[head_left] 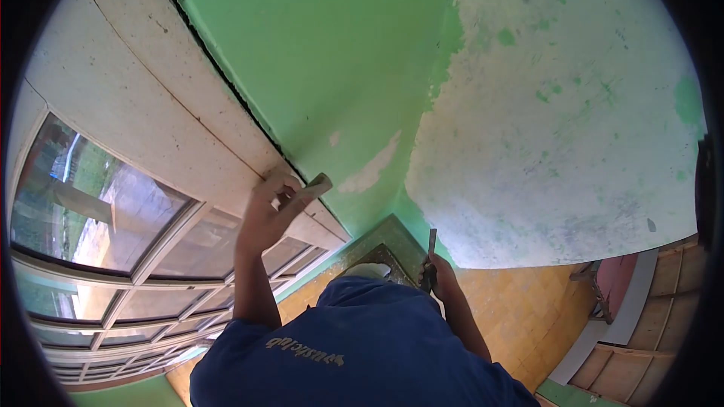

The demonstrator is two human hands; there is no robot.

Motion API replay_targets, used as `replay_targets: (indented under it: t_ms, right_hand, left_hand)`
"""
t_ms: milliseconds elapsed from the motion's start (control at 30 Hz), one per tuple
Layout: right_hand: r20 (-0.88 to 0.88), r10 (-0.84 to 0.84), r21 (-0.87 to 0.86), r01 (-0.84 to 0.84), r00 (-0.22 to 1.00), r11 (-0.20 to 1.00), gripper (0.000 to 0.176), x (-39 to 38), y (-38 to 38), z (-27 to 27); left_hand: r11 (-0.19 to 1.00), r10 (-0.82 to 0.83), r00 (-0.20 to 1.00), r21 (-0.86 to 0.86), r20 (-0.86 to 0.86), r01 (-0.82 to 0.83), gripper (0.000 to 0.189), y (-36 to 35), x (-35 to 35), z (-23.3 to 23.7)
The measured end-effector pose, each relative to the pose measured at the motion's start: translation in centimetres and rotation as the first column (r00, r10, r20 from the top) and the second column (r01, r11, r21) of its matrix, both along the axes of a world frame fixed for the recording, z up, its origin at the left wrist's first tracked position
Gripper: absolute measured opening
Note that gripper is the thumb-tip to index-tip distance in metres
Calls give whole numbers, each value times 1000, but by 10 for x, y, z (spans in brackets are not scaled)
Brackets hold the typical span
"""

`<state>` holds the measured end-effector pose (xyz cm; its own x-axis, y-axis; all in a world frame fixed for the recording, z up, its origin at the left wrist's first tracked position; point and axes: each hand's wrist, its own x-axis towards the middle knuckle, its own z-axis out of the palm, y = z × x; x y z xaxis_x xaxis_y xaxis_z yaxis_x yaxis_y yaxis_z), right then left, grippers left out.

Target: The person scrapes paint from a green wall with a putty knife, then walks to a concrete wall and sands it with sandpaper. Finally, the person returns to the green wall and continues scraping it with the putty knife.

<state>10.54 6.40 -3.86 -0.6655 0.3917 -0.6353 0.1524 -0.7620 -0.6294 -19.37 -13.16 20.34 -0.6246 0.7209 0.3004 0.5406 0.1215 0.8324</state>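
My left hand (268, 209) is raised beside the pale window frame (188, 117), its fingers closed round a short, flat, greyish-brown piece (320, 182) that I cannot make out. Near the foot of the wall corner, my right hand (442, 277) grips a dark-handled tool with a narrow flat blade (432, 241) pointing up, away from the wall surface as far as I can tell. The green wall (317, 38) has small bare patches. On the right, the wall (550, 120) is mostly whitish with green remnants and a ragged paint edge.
At the left are glazed window panes (162, 249). Below, a dark-edged stand (388, 256) holds something pale in the corner. A yellow tiled floor (520, 301) lies behind, with a reddish piece of furniture (615, 283) and wooden framing (648, 324) at right.
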Motion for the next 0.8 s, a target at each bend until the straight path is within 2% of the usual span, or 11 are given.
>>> replay_targets:
  t_ms: [33,100,133,167,233,267,333,433,800]
  right_hand:
    - [2,4,-13,-4,1000,1000,27,-2,-1,1]
    - [-28,25,48,-24,999,999,26,-5,-2,4]
    - [-45,26,60,-23,999,998,25,-6,-2,4]
    - [-45,28,54,-26,999,998,25,-8,-2,5]
    - [-29,17,85,-15,999,996,26,-9,0,9]
    - [-28,20,82,-18,999,996,26,-10,2,12]
    - [-2,16,140,-15,1000,990,26,-10,4,19]
    - [10,19,138,-21,1000,990,28,-10,9,25]
    - [3,8,185,-9,1000,983,30,-3,9,14]
  left_hand:
    - [1000,4,1000,-13,2,-4,14,-5,-3,0]
    - [981,165,974,-124,154,-147,20,-13,-8,1]
    - [978,157,987,-143,43,-150,25,-12,-6,2]
    - [977,160,986,-149,42,-152,25,-9,-4,1]
    - [945,300,953,-147,37,-292,31,-2,-3,-2]
    - [944,303,952,-149,37,-294,31,1,-2,-5]
    - [905,397,915,-134,-70,-403,41,5,-1,-9]
    - [881,422,895,-166,-146,-443,45,10,2,-10]
    - [858,448,873,-181,-194,-480,48,14,3,-14]
